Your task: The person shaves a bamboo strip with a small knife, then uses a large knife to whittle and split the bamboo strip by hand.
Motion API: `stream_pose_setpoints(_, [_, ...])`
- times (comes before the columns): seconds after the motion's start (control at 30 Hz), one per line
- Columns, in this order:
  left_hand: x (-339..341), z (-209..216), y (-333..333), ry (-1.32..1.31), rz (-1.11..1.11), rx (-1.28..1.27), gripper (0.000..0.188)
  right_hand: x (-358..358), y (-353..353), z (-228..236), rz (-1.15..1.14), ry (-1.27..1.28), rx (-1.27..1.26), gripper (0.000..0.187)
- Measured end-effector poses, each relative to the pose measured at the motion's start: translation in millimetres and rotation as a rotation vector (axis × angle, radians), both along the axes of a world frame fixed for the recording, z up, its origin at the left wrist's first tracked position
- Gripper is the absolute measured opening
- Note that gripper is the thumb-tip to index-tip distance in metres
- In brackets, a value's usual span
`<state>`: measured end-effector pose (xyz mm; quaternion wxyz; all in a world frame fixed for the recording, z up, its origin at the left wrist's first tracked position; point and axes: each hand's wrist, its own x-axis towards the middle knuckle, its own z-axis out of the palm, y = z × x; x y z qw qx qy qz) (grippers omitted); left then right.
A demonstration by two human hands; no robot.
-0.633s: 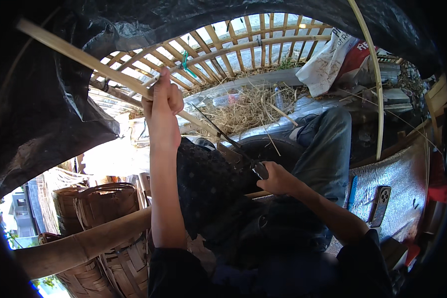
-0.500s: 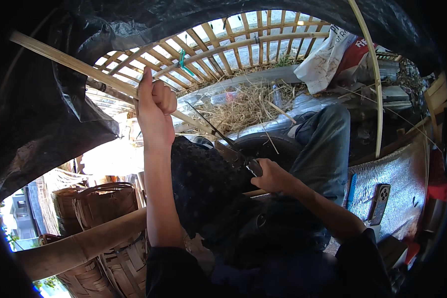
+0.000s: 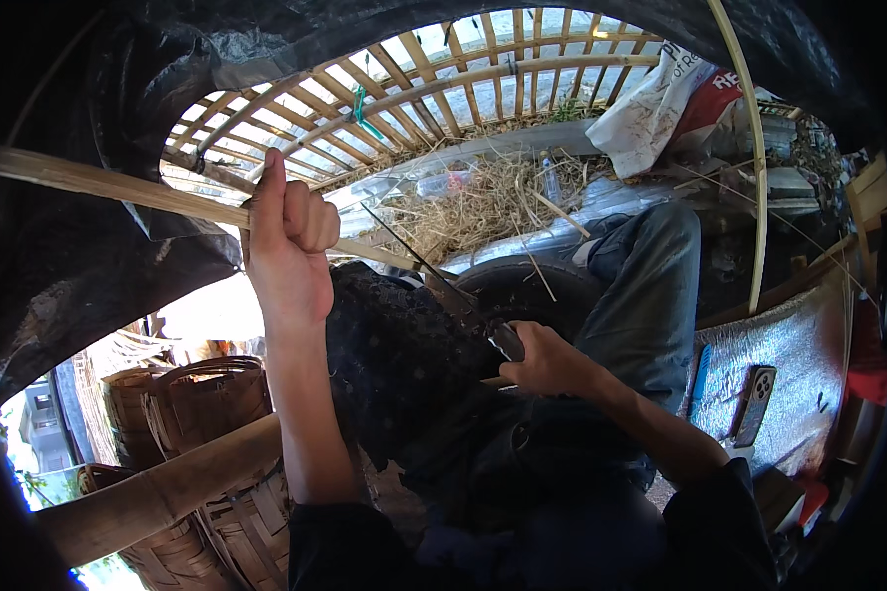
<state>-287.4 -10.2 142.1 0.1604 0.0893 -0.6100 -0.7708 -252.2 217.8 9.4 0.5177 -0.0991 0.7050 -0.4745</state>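
Note:
My left hand (image 3: 291, 241) is closed around a long, pale bamboo strip (image 3: 99, 182), thumb pointing up. One end of the strip reaches out to the far left; the other slants down to the right, over my lap. My right hand (image 3: 552, 362) grips the dark handle of a knife (image 3: 508, 341). Its thin dark blade points up and left, crossing the strip near its lower end. Whether the edge touches the strip I cannot tell. Beneath both lies a dark, worn cloth (image 3: 394, 335) spread across my lap.
Woven baskets (image 3: 207, 409) and a thick bamboo pole (image 3: 168, 483) are at lower left. Beyond my knee lie bamboo shavings (image 3: 463, 222), before a slatted bamboo panel (image 3: 443, 94). A bent bamboo strip (image 3: 759, 187) stands at right, near a phone (image 3: 756, 406). Black sheeting (image 3: 59, 256) hangs left.
My left hand has moved left and a little down, and the strip's left end has swung lower. My right hand with the knife has dropped slightly.

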Motion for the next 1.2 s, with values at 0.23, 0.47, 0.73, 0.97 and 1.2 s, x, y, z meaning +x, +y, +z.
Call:
stream_pose_setpoints(0.23, [7, 8, 2, -0.009, 0.065, -0.002, 0.052, 14, 1, -9, -0.053, 0.233, -0.12, 0.03])
stream_pose_setpoints(0.47, [34, 84, 1, 0.187, 0.007, -0.053, 0.05, 13, -5, 44, 0.032, 0.258, -0.224, 0.031])
stream_pose_setpoints(0.73, [40, 42, -25, 0.111, 0.104, 0.006, 0.051, 22, -7, 13, 0.017, 0.357, -0.211, 0.03])
stream_pose_setpoints(0.97, [27, 36, -24, 0.05, 0.192, -0.014, 0.051, 18, -9, 10, 0.035, 0.415, -0.166, 0.036])
stream_pose_setpoints(1.2, [28, 36, -28, 0.052, 0.242, -0.059, 0.05, 8, -24, 49, -0.085, 0.753, -0.377, 0.042])
